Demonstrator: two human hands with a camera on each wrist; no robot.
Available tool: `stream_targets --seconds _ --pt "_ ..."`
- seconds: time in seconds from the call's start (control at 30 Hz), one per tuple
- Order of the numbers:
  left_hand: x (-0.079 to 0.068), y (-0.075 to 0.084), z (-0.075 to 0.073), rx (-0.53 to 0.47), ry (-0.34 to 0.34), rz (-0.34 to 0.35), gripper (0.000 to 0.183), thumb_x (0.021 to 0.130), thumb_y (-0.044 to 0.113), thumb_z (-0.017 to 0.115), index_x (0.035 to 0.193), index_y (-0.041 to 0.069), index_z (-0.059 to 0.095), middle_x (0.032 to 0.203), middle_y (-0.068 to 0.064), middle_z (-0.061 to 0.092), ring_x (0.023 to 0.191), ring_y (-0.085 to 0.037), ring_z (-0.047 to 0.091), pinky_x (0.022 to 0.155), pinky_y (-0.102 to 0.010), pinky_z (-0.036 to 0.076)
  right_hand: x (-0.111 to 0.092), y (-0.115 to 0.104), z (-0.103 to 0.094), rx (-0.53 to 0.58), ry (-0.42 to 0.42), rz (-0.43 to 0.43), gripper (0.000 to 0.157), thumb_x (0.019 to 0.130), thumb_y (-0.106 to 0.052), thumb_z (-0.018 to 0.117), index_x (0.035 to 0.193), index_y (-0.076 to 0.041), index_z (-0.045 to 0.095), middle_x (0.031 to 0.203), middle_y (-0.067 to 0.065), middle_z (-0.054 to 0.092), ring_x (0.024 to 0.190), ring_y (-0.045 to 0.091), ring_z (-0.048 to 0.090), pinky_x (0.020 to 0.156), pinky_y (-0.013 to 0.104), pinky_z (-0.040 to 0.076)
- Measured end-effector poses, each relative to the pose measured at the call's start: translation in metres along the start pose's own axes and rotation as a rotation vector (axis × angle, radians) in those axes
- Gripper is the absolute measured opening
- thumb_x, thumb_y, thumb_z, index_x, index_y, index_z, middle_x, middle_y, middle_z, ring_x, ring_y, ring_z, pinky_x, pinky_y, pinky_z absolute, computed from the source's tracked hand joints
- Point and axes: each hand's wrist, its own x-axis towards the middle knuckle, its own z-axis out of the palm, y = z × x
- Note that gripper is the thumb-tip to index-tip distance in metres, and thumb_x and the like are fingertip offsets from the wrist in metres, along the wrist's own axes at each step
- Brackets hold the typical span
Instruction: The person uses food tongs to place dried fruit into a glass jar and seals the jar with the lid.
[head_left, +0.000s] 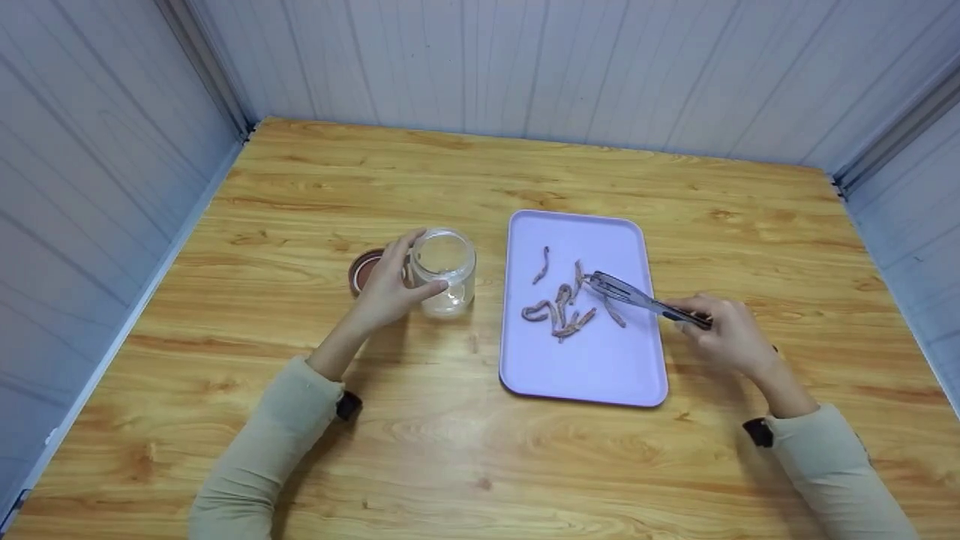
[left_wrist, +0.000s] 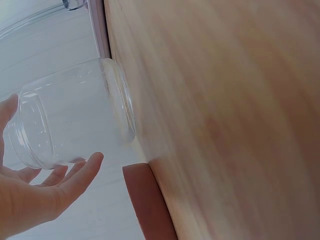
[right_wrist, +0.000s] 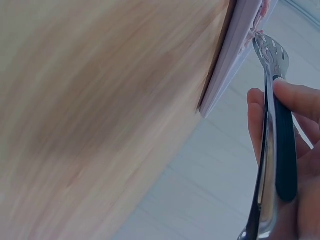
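Thumb and fingers of my left hand (head_left: 388,294) curve round the upper part of a clear jar (head_left: 455,296), which stands upright and uncovered on the table. No contents show through its wall. My right hand (head_left: 729,335) grips metal tongs (head_left: 628,292) by their dark handles (right_wrist: 285,145), thumb on one side and fingers on the other. The tongs' slotted head reaches over a lilac tray (head_left: 585,379), its tip right at a thin brownish strip (head_left: 577,279). Several more wrinkled strips (head_left: 562,307) lie in the tray, most bunched near its middle.
A reddish-brown lid (head_left: 363,271) lies on the table left of the jar, partly covered by the left hand. The wood-grain table (head_left: 450,457) is bounded by pale panel walls (head_left: 495,67) at the back and both sides.
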Motion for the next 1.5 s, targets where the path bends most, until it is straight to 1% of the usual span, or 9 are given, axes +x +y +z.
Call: stream_targets --seconds 0.43,0.63,0.8,0.87,0.93,1.07,1.17,1.33,1.5 --pt "0.000 -0.002 0.000 -0.002 -0.005 0.003 0.081 0.077 0.030 0.074 0.141 0.009 0.029 0.134 -0.014 0.034 0.120 -0.028 0.036 0.096 -0.047 0.034 -0.002 -0.001 -0.007 0.052 0.022 -0.015 0.029 0.074 0.010 0.067 0.101 0.000 0.069 0.087 0.009 0.066 0.058 0.011 0.047 0.046 0.020 0.038" --pt "0.000 -0.003 0.000 -0.009 -0.001 0.021 0.081 0.077 0.031 0.074 0.141 0.009 0.029 0.131 -0.015 0.036 0.117 -0.028 0.038 0.094 -0.047 0.035 -0.003 -0.004 -0.015 0.110 0.026 0.013 0.029 0.076 0.009 0.066 0.103 0.001 0.068 0.086 0.009 0.065 0.056 0.011 0.047 0.045 0.018 0.038" --pt "0.000 -0.003 0.000 -0.003 -0.002 0.012 0.081 0.077 0.030 0.074 0.141 0.010 0.029 0.132 -0.015 0.036 0.118 -0.028 0.038 0.094 -0.047 0.036 -0.003 -0.006 -0.020 0.144 0.029 0.055 0.027 0.078 0.008 0.066 0.104 0.001 0.067 0.085 0.010 0.064 0.058 0.010 0.048 0.045 0.017 0.038" --pt "0.000 -0.002 0.000 -0.002 -0.002 0.008 0.081 0.077 0.029 0.074 0.141 0.009 0.029 0.132 -0.016 0.036 0.118 -0.029 0.038 0.094 -0.047 0.036 -0.002 -0.010 -0.023 0.149 0.037 0.057 0.027 0.078 0.009 0.066 0.104 0.003 0.067 0.084 0.012 0.064 0.057 0.011 0.047 0.044 0.017 0.038" --pt "0.001 -0.002 0.001 -0.002 -0.002 0.005 0.081 0.077 0.029 0.074 0.141 0.008 0.029 0.132 -0.016 0.036 0.118 -0.028 0.037 0.094 -0.047 0.036 -0.001 -0.021 -0.028 0.152 0.043 0.048 0.026 0.077 0.011 0.065 0.103 0.006 0.066 0.083 0.014 0.063 0.056 0.011 0.046 0.043 0.017 0.037" --pt "0.001 -0.004 0.001 -0.005 0.001 0.004 0.081 0.076 0.028 0.075 0.141 0.008 0.029 0.132 -0.016 0.036 0.119 -0.028 0.037 0.095 -0.046 0.035 0.000 -0.020 -0.031 0.144 0.041 0.057 0.028 0.077 0.010 0.065 0.104 0.003 0.067 0.084 0.011 0.063 0.055 0.011 0.046 0.043 0.018 0.037" --pt "0.001 -0.005 0.001 -0.004 0.001 0.003 0.081 0.076 0.029 0.074 0.141 0.009 0.029 0.132 -0.016 0.035 0.119 -0.028 0.037 0.096 -0.046 0.034 -0.001 -0.008 -0.029 0.153 0.042 0.065 0.028 0.079 0.006 0.066 0.106 -0.001 0.067 0.084 0.006 0.063 0.055 0.009 0.045 0.043 0.018 0.037" --pt "0.001 -0.005 0.000 -0.001 -0.004 0.003 0.081 0.077 0.031 0.074 0.141 0.010 0.029 0.133 -0.015 0.035 0.120 -0.028 0.036 0.097 -0.046 0.033 0.001 -0.009 -0.033 0.164 0.059 0.045 0.027 0.078 0.007 0.066 0.105 0.000 0.068 0.081 0.009 0.063 0.055 0.010 0.045 0.043 0.018 0.036" --pt "0.000 -0.003 0.000 -0.005 -0.004 0.009 0.081 0.077 0.030 0.074 0.141 0.010 0.029 0.132 -0.016 0.035 0.119 -0.029 0.037 0.096 -0.046 0.034 0.005 -0.011 -0.037 0.157 0.071 0.045 0.027 0.078 0.007 0.066 0.103 -0.002 0.069 0.079 0.006 0.062 0.050 0.008 0.041 0.040 0.019 0.033"
